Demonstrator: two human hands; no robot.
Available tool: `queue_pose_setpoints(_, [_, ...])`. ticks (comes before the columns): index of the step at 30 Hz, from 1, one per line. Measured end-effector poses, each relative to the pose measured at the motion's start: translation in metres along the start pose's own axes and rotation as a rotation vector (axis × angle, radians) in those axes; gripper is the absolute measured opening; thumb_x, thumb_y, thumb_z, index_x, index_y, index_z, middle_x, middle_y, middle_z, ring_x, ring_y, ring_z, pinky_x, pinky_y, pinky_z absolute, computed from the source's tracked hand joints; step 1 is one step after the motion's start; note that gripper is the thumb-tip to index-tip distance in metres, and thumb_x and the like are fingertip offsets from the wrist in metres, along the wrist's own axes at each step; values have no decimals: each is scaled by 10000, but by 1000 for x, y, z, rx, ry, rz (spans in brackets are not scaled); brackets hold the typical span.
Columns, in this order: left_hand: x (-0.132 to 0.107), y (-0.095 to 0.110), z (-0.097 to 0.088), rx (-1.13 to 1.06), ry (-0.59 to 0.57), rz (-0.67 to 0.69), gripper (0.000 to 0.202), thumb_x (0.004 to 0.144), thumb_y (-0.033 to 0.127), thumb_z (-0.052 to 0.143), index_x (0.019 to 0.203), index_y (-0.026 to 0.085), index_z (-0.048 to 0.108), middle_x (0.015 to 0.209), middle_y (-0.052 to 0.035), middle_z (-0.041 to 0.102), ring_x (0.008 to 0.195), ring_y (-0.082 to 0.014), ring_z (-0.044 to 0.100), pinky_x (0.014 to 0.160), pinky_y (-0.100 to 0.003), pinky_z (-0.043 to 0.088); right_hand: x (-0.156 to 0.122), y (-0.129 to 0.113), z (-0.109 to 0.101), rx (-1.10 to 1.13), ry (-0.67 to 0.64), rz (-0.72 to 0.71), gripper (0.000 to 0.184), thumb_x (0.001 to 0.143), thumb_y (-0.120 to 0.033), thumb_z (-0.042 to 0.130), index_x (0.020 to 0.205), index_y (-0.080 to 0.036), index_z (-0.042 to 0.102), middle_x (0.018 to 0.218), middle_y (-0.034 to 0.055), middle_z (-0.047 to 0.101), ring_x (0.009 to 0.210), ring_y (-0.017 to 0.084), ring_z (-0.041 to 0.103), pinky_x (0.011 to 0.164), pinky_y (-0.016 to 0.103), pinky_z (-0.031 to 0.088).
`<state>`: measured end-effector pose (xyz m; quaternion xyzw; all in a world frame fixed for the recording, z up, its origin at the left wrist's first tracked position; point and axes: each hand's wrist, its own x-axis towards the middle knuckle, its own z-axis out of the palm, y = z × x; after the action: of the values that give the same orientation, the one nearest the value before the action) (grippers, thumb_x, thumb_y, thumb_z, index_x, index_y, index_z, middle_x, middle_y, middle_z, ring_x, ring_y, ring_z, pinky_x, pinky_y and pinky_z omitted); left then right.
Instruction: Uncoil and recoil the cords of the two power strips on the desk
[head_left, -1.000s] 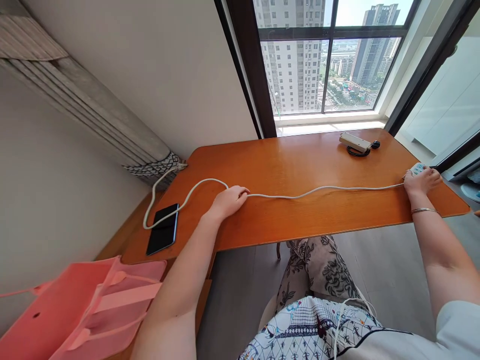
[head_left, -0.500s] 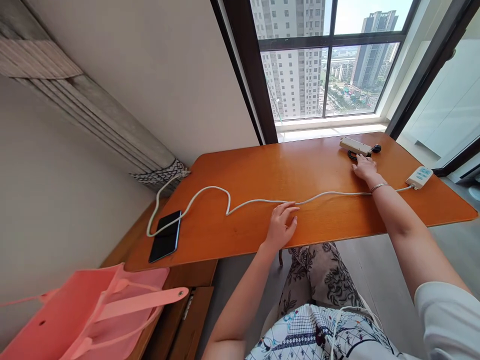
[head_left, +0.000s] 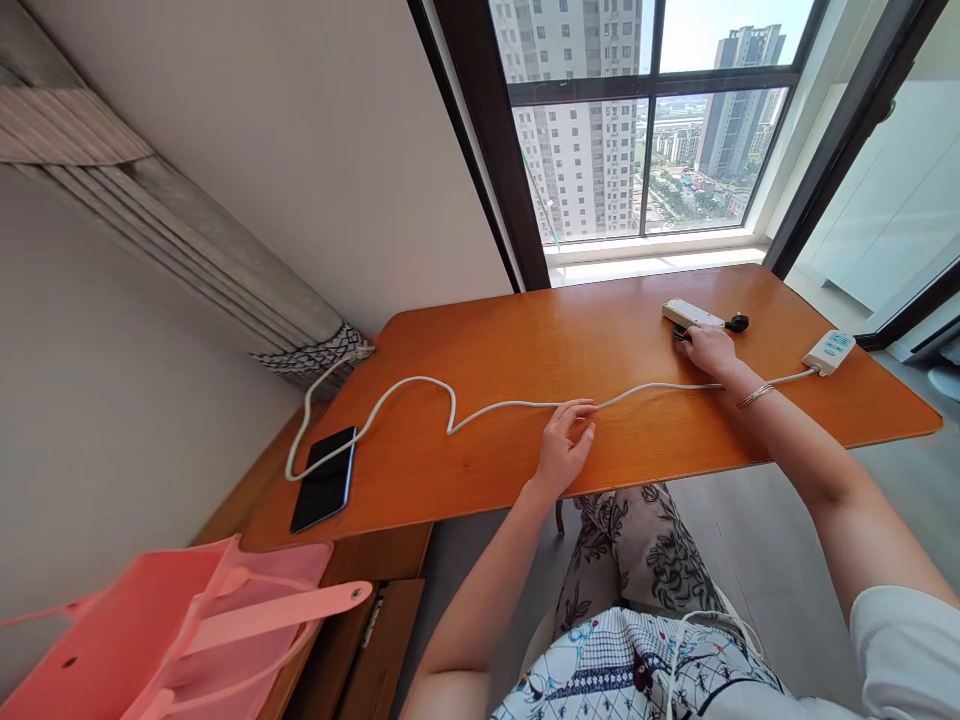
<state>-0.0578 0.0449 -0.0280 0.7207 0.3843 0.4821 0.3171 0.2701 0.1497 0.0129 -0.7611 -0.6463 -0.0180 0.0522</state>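
Note:
At the far right of the table, my right hand is closed on the bundled black cord of a beige power strip. The strip's black plug lies just beyond my knuckles. My left hand rests near the table's front edge, fingers loosely apart, fingertips touching a long white cable. That cable passes beneath my right forearm to a white socket block. Its other end goes over a dark phone to the left.
All this lies on a brown wooden table. A pink bag stands below its left end. Behind are a window and a gathered grey curtain. My legs are under the front edge.
My right hand has drawn the power strip and its plug a little toward me and to the left. My left hand stays on the white cable. The view has shifted slightly.

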Motion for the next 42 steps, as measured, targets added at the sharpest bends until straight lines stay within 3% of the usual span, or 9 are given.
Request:
queue_pose_setpoints(8, [62, 23, 45, -581, -143, -643, 442, 896, 232, 645, 1302, 193, 476, 1238, -134, 658, 933, -161, 716, 980, -375, 541, -73, -61, 0, 249, 102, -275, 311, 983, -306, 518, 1181, -170, 715, 1184, 122, 708, 1114, 268, 643, 963, 364, 486])
queue_pose_setpoints(14, [77, 32, 47, -679, -229, -920, 625, 940, 217, 578, 1494, 187, 291, 1287, -186, 636, 732, -145, 731, 806, -340, 613, -100, -72, 3, 386, 95, -450, 288, 988, -353, 527, 1121, -211, 739, 1099, 94, 709, 1010, 226, 665, 910, 336, 502])
queue_pose_setpoints(18, [67, 27, 47, -711, -231, -886, 605, 898, 186, 614, 1467, 192, 409, 1546, -194, 443, 828, -169, 754, 795, -312, 622, -81, -67, -6, 480, 231, -310, 330, 998, -350, 487, 1196, -192, 700, 1175, 104, 680, 1068, 215, 651, 971, 323, 487])
queue_pose_setpoints(21, [62, 23, 53, -698, -200, -852, 612, 884, 179, 623, 1466, 208, 435, 1629, -176, 328, 875, -180, 758, 835, -325, 621, -60, -69, -14, 301, 133, -243, 465, 906, -433, 637, 1288, -168, 652, 1264, 145, 652, 1202, 293, 593, 1039, 377, 450])
queue_pose_setpoints(24, [60, 19, 57, -699, -182, -849, 635, 860, 189, 663, 1458, 225, 451, 1603, -171, 370, 922, -196, 757, 867, -340, 616, -48, -73, -16, 147, -60, -246, 589, 833, -494, 714, 1297, -141, 630, 1273, 186, 647, 1196, 331, 600, 1006, 396, 463])
queue_pose_setpoints(27, [59, 15, 58, -737, -145, -845, 580, 848, 194, 680, 1398, 216, 497, 1470, -159, 520, 885, -186, 755, 855, -343, 618, -47, -74, -11, 194, -65, -233, 549, 875, -477, 667, 1295, -129, 607, 1288, 195, 640, 1204, 311, 603, 1018, 388, 458])
queue_pose_setpoints(32, [58, 11, 56, -805, -83, -836, 365, 842, 168, 669, 1192, 192, 570, 1057, -76, 676, 769, -154, 737, 859, -355, 610, -54, -70, -1, 822, 146, -101, 531, 891, -507, 607, 1278, -145, 570, 1295, 153, 643, 1180, 263, 601, 1015, 395, 476])
queue_pose_setpoints(37, [54, 14, 56, -802, -92, -770, 338, 827, 189, 691, 1147, 199, 580, 1050, -55, 655, 795, -139, 722, 843, -340, 598, -66, -70, -12, 1601, 154, -13, 590, 763, -710, 658, 1060, -206, 580, 917, 18, 676, 834, 155, 648, 657, 254, 541])
queue_pose_setpoints(42, [51, 13, 58, -633, -116, -643, 498, 775, 197, 739, 1239, 205, 560, 1019, -31, 652, 689, -107, 658, 700, -288, 560, -90, -74, -29, 1950, 161, -22, 560, 657, -658, 804, 965, -235, 604, 952, 3, 693, 854, 154, 689, 630, 244, 569])
